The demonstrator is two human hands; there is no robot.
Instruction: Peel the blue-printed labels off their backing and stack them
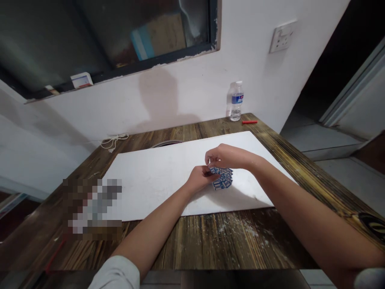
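Note:
Over the right half of a white board (150,180), my left hand (200,179) is closed round a bunch of blue-and-white patterned cards (223,178). They look fanned out, with a stepped edge on the right; what is printed on them is too small to read. My right hand (221,155) reaches in from the right, just above. Its fingers are curled and pinched at the upper edge of the cards, and the fingertips are partly hidden. A shadow falls on the board below both hands.
The board lies on a dark wooden table (216,237). At the back stand a water bottle (236,102) and a red stick-like object (249,122). A white cable (114,138) lies at the back left. A blurred patch covers items at the left. Pale specks dot the front edge.

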